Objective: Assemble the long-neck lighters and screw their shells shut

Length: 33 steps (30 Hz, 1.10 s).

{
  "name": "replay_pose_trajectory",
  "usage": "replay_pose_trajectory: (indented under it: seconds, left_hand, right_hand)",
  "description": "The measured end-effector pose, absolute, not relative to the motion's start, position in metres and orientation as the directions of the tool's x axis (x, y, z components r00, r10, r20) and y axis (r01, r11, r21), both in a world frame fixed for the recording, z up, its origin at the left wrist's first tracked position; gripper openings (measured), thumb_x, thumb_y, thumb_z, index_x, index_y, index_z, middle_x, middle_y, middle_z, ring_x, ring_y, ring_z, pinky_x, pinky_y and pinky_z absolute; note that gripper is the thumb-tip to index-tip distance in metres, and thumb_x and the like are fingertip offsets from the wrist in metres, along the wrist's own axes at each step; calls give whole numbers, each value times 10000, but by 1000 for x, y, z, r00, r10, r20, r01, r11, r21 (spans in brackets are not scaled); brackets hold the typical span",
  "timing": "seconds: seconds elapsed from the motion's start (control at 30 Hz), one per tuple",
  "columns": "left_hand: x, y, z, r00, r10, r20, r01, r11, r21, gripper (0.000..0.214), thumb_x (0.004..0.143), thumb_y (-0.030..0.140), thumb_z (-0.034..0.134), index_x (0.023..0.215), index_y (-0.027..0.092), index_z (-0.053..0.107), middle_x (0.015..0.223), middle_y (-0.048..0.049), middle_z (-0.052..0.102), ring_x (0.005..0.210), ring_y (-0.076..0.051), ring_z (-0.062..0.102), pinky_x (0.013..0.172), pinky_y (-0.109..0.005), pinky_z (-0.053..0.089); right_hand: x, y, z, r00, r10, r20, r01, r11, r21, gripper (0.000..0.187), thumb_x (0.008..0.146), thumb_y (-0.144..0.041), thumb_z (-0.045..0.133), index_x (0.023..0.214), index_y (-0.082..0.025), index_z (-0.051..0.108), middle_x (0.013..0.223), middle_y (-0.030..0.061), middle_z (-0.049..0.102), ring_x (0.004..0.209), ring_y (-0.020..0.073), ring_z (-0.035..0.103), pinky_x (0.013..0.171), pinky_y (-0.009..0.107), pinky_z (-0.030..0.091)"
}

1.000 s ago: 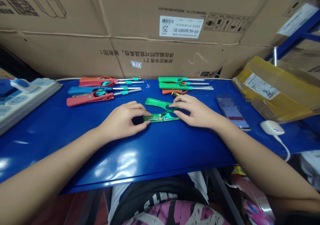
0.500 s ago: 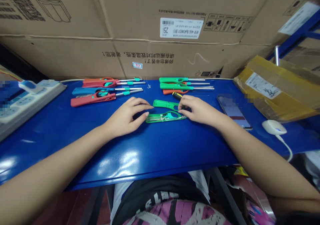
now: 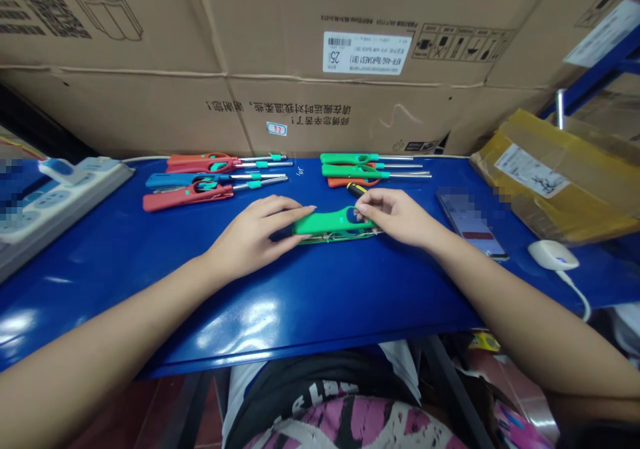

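Observation:
A green half shell of a stick lighter (image 3: 323,222) lies tilted over its mating half (image 3: 327,238), smooth outer face up. Along the front edge some metal inner parts of the lower half still show. My left hand (image 3: 257,236) holds the left end, thumb in front and fingertips behind. At the right end, by the trigger opening, my right hand (image 3: 397,216) pinches the upper half between thumb and fingers. Just behind the right hand is a yellow-and-black handle (image 3: 356,189), its other end hidden.
Several red and blue stick lighters (image 3: 187,198) lie at the back left. Green and orange ones (image 3: 350,170) lie at the back right. A power strip (image 3: 55,202) is on the left; a phone (image 3: 470,226), white mouse-like device (image 3: 553,254) and yellow-taped parcel (image 3: 560,176) stand right. Cardboard (image 3: 280,49) walls the back.
The upper green half shell has been turned over and brought forward onto the lower half, covering most of its inner parts. My left hand has moved right onto the left end.

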State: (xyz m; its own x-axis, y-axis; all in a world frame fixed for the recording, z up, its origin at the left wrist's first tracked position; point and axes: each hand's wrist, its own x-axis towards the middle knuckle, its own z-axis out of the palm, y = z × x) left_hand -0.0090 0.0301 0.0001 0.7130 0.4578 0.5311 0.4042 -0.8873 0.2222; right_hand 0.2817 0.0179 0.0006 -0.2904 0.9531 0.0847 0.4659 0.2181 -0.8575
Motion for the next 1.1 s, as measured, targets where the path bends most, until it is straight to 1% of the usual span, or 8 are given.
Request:
replay_pose_trajectory:
  seconds: [0.1, 0.23, 0.4, 0.5, 0.67, 0.73, 0.9, 1.1]
  left_hand:
    - [-8, 29, 0, 720, 482, 499, 390, -876, 283, 359, 944, 298, 661, 1261, 129, 677, 1119, -120, 708, 1010, -222, 655, 923, -353, 525]
    - [-8, 31, -3, 705, 531, 470, 383, -843, 378, 311, 922, 304, 682, 1174, 129, 731, 1065, -109, 735, 952, -216, 671, 892, -345, 538]
    - [-9, 34, -8, 664, 572, 483, 374, -812, 447, 257, 924, 280, 666, 1115, 143, 771, 981, -86, 755, 883, -194, 694, 828, -302, 553]
    - [-8, 34, -9, 668, 576, 471, 385, -809, 443, 283, 930, 302, 658, 1128, 131, 769, 989, -91, 751, 890, -195, 696, 833, -300, 553]
    - [-6, 29, -7, 632, 635, 444, 432, -764, 479, 357, 955, 345, 629, 1242, 153, 722, 1024, -85, 737, 856, -174, 678, 773, -279, 550]
    - [-6, 28, -5, 628, 642, 439, 432, -757, 490, 365, 965, 355, 617, 1254, 155, 714, 1053, -88, 739, 869, -173, 679, 787, -281, 550]
    - [-6, 28, -5, 675, 624, 394, 422, -764, 488, 355, 1017, 352, 537, 1281, 177, 698, 1182, -82, 743, 1055, -202, 680, 961, -328, 517]
    - [-5, 32, -7, 696, 629, 347, 419, -748, 516, 382, 997, 403, 576, 1248, 151, 715, 1072, -79, 761, 966, -196, 685, 885, -306, 529]
  right_hand:
    - [285, 16, 5, -391, 906, 163, 554, 373, -744, 226, 903, -402, 643, 878, -179, 674, 813, 41, 686, 716, 173, 605, 667, 327, 489]
    - [287, 14, 10, -608, 743, 280, 548, 647, -530, 220, 840, -363, 768, 967, -191, 715, 976, 64, 723, 940, 217, 642, 904, 398, 499]
    - [286, 13, 7, -652, 697, 297, 557, 707, -437, 317, 841, -387, 777, 1086, -194, 714, 1082, 80, 725, 1051, 242, 650, 1018, 460, 467]
    - [286, 16, 1, -645, 699, 310, 553, 706, -442, 312, 878, -343, 734, 1145, -183, 716, 1087, 96, 721, 1052, 246, 650, 993, 452, 496]
    - [287, 19, -4, -591, 687, 422, 521, 725, -451, 225, 981, -235, 585, 1118, -214, 762, 1045, 85, 734, 982, 206, 684, 909, 379, 539]
    - [287, 19, -4, -583, 669, 460, 525, 743, -415, 231, 985, -231, 584, 1123, -217, 768, 1054, 90, 734, 973, 204, 689, 872, 361, 546]
    - [287, 18, -1, -607, 605, 516, 553, 787, -273, 216, 990, -240, 587, 1085, -216, 780, 1022, 81, 739, 910, 194, 693, 798, 340, 543]
    - [285, 14, -1, -549, 577, 605, 565, 789, -239, 208, 983, -208, 591, 1073, -195, 778, 1026, 95, 727, 904, 181, 700, 760, 310, 560]
